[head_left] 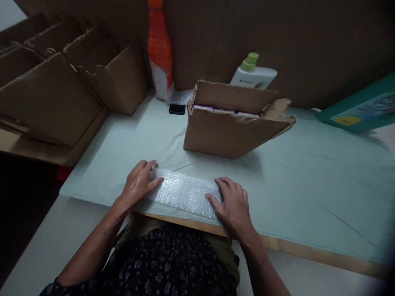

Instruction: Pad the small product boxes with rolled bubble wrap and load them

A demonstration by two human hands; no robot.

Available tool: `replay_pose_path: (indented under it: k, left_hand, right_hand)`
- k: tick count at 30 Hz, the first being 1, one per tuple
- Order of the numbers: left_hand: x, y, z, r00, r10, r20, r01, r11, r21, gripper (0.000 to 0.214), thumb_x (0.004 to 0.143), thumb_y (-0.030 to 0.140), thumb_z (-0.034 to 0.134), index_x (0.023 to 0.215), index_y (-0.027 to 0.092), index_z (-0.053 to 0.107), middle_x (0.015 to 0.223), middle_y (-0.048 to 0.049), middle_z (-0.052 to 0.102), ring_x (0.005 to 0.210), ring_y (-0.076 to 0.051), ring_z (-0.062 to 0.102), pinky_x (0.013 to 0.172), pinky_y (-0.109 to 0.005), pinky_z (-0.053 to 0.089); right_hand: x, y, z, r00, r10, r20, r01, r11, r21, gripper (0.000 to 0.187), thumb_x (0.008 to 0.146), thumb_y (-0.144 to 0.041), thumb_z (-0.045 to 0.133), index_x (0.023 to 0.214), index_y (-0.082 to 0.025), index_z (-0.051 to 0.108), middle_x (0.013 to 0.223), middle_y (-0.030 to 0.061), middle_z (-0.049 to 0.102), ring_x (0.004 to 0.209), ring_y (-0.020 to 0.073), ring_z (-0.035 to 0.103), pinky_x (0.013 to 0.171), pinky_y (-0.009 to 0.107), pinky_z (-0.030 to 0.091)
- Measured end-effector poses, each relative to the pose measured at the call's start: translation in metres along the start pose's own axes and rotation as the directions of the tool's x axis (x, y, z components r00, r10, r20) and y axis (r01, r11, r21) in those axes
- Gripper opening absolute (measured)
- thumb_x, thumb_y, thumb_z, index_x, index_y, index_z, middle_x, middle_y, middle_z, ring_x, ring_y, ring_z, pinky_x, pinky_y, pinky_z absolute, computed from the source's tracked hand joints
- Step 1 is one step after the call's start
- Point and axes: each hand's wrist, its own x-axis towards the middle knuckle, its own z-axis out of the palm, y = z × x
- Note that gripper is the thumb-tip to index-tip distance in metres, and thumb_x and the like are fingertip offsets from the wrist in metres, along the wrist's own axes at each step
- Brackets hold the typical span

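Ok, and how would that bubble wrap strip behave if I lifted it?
The bubble wrap strip is probably light for its size, given all those bubbles. Lying so flat, it would likely sag if lifted by one end.

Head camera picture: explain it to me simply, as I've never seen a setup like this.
There is no machine here, only a person's bare left hand and bare right hand. The one picture comes from a camera worn on that person's head, looking forward and down.

Both hands touch a flat strip of clear bubble wrap, one at each end; whether they grip it or just press it is hard to tell. It lies on a table covered in pale green sheeting.

Beyond it stands an open brown cardboard box. Further back are a bright orange bottle and a white bottle with a green cap.
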Motion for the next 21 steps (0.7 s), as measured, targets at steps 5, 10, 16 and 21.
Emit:
replay_pose_path:
  k: [5, 10, 16, 21]
  left_hand:
    - [0.003, 0.004, 0.003, 0.997, 0.073, 0.028, -0.072, 0.997, -0.034, 0.008, 0.085, 0.028, 0.064, 0.083, 0.020, 0.061, 0.094, -0.0071, 0.062, 0.095, -0.027, 0.059, 0.085, -0.040, 0.051]
    - [0.014, 0.021, 0.002, 0.997, 0.045, 0.062, -0.037, 0.991, -0.132, 0.011, 0.084, 0.020, 0.057, 0.094, 0.022, 0.062, 0.085, -0.0036, 0.067, 0.080, -0.022, 0.061, 0.077, -0.037, 0.049]
    - [0.037, 0.042, 0.009, 0.988, 0.139, 0.060, -0.126, 0.976, -0.176, 0.036, 0.085, 0.026, 0.063, 0.120, 0.023, 0.062, 0.097, -0.0056, 0.071, 0.091, -0.025, 0.066, 0.086, -0.041, 0.052]
    - [0.077, 0.040, 0.020, 0.990, 0.103, -0.092, -0.128, 0.937, -0.325, 0.062, 0.086, 0.038, 0.067, 0.142, 0.019, 0.049, 0.130, -0.0147, 0.061, 0.110, -0.028, 0.064, 0.095, -0.047, 0.053]
  right_hand:
    - [0.003, -0.006, -0.003, 0.998, -0.019, 0.052, 0.007, 0.974, 0.226, 0.013, 0.090, -0.032, 0.057, 0.090, -0.021, 0.064, 0.116, 0.0116, 0.071, 0.105, 0.0294, 0.064, 0.086, 0.043, 0.049]
    - [-0.010, -0.003, -0.019, 0.986, 0.148, 0.076, -0.166, 0.869, 0.465, 0.032, 0.091, -0.038, 0.059, 0.119, -0.022, 0.061, 0.107, 0.0080, 0.074, 0.085, 0.0212, 0.070, 0.074, 0.033, 0.055]
    - [-0.009, 0.029, -0.025, 0.973, 0.231, 0.002, -0.210, 0.881, 0.424, 0.042, 0.091, -0.044, 0.060, 0.126, -0.021, 0.063, 0.115, 0.0114, 0.073, 0.089, 0.0240, 0.070, 0.081, 0.039, 0.058]
    - [0.030, 0.068, -0.034, 0.964, 0.232, -0.132, -0.159, 0.897, 0.412, 0.057, 0.087, -0.053, 0.064, 0.133, -0.020, 0.058, 0.126, 0.0164, 0.067, 0.104, 0.0306, 0.068, 0.089, 0.049, 0.055]
